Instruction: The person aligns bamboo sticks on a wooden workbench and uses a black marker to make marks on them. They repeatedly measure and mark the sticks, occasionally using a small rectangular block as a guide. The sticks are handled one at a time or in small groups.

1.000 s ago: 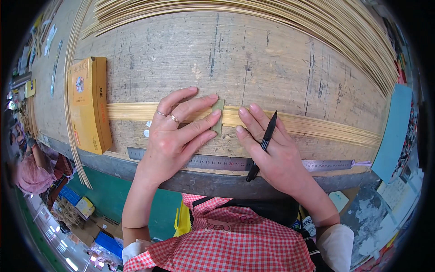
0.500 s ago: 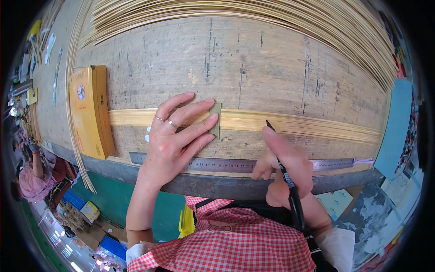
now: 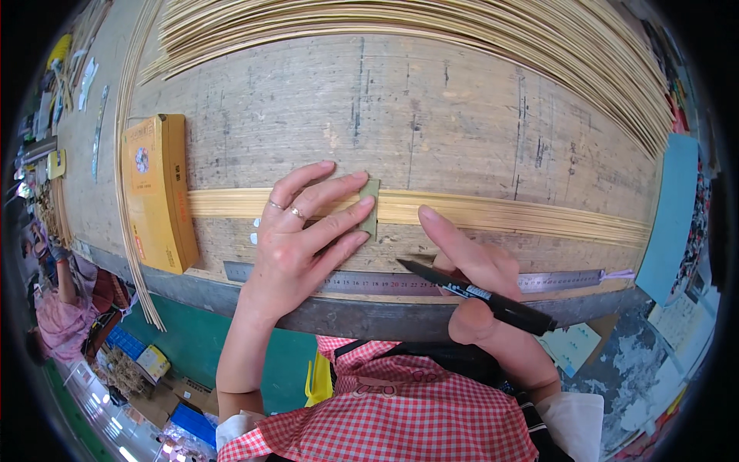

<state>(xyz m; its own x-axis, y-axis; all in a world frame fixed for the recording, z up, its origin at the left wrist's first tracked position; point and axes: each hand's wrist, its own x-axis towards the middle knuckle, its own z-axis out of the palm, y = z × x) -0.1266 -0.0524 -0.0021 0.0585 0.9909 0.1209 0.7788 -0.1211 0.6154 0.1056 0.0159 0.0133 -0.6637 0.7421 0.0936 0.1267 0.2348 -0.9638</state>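
My left hand (image 3: 304, 235) lies flat, fingers spread, on a band of thin bamboo strips (image 3: 493, 213) that runs across the wooden workbench (image 3: 385, 108). Its fingertips press a small greenish card (image 3: 371, 208) onto the strips. My right hand (image 3: 473, 273) grips a black pen (image 3: 481, 296), tip pointing left just above a steel ruler (image 3: 554, 280) that lies along the bench's near edge. The right forefinger stretches up toward the strips.
A yellow box (image 3: 158, 189) lies left of the strips. A large sheaf of bamboo strips (image 3: 462, 31) fans across the far side of the bench. A blue sheet (image 3: 670, 208) sits at the right. A person in pink (image 3: 58, 308) is at the lower left.
My right hand has come off the strips toward me and turned the pen in its fingers, so the tip now points left over the ruler. My left hand has stayed put.
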